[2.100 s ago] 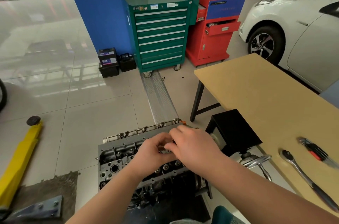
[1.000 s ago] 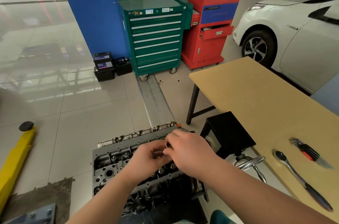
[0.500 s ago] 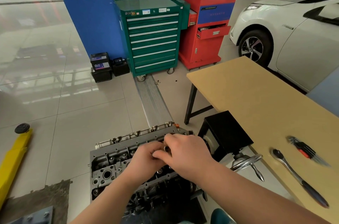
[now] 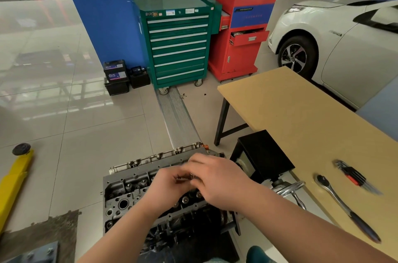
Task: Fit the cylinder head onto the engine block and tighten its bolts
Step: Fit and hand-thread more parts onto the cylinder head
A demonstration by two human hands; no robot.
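Observation:
The grey cylinder head [image 4: 127,189] sits on the engine block [image 4: 172,230] on a stand low in the middle of the view. Both hands meet over the head's right half. My left hand [image 4: 165,187] and my right hand [image 4: 217,181] have fingers curled together around a small metal part, probably a bolt [image 4: 190,175]; it is blurred and mostly hidden. What lies under the palms cannot be seen.
A wooden table [image 4: 301,116] at right carries a ratchet wrench [image 4: 342,204] and a hex key set [image 4: 353,176]. The stand's black box [image 4: 265,153] and crank handle [image 4: 290,189] lie beside the engine. Green [image 4: 178,43] and red [image 4: 243,26] tool cabinets, a white car [image 4: 344,43] and a yellow lift arm [image 4: 13,183] surround.
Both hands stay together over the head's right half, fingers shifting slightly around the small part. The camera view has drifted a little; the tools on the table have not moved.

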